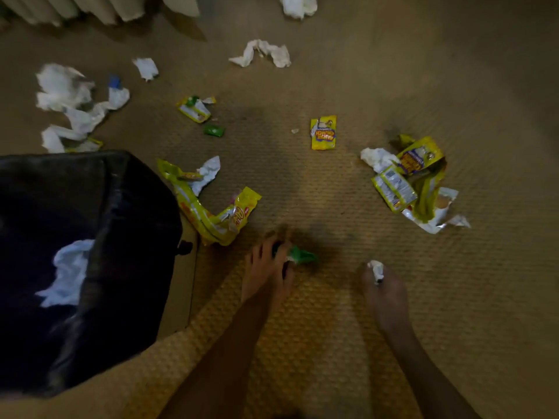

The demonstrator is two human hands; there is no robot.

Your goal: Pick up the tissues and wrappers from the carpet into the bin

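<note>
The left hand (267, 267) is low over the carpet (332, 328), fingers curled round a small green wrapper (302, 256) whose tail pokes out toward 3 o'clock; blur makes it hard to say whether the wrapper has left the floor. The right hand (382, 293) pinches a small tissue wad (376, 269) at its fingertips. Working both hands at once likely saves a trip. The bin (121, 237), black-lined, stands at 9 o'clock from the hands, close enough for a short swing, with one tissue (68, 275) already inside. Much remains: yellow wrappers (211, 213) just beside the bin, a packet (323, 133) at 12 o'clock, a pile (414, 182) at 2 o'clock, and more tissues (69, 101) at 10 o'clock.
</note>
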